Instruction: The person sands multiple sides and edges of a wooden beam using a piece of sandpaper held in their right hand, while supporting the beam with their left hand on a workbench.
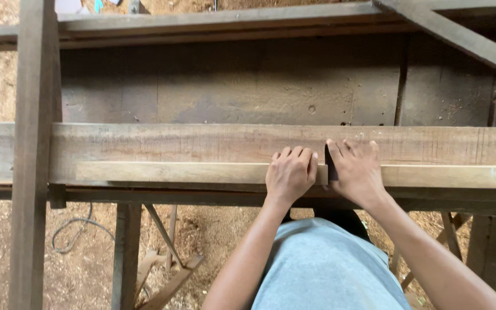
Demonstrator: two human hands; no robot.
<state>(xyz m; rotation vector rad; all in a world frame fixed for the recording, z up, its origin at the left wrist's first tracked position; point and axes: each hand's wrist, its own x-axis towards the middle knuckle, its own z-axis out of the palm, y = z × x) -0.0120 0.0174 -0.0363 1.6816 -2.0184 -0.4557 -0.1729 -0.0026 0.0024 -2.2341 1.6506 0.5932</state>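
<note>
Containers: none to list on the bench.

Left hand (290, 174): fingers curled down over the top edge of the pale wooden strip (202, 172), knuckles up, pressing on it; it grasps nothing else.

Right hand (358, 170): fingers spread flat on the wide plank (202, 142) behind, thumb side closed on a small dark block (330, 163) that stands upright between the two hands, resting on the strip.

Pale wooden strip: long, narrow, light and smooth, lying lengthwise along the near edge of the bench, just in front of and touching the wide plank.

Wide plank: rough-sawn, greyer, with saw marks across its face.

Surroundings: a dark upright post (33, 155) at the left; sawdust-covered ground (87, 264) below with a looped cable (76, 229).
</note>
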